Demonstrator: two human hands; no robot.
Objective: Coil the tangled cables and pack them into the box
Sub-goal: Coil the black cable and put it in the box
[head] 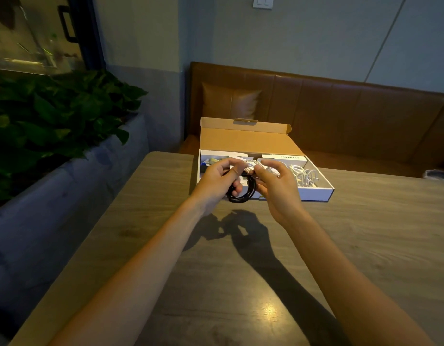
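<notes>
While both hands held the black cable (242, 196), coiled, just above the near wall of the open cardboard box (315, 194), the left hand (219, 182) gripped its loops and the right hand (275, 188) pinched their top, probably to stop the coil springing apart. White cables (304, 176) lay in the box's right compartment, on the worktop (365, 233).

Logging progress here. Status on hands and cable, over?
Left hand and right hand both gripping black cable coil, not yet in open cardboard box. White cables already inside. Nothing in the way.
</notes>
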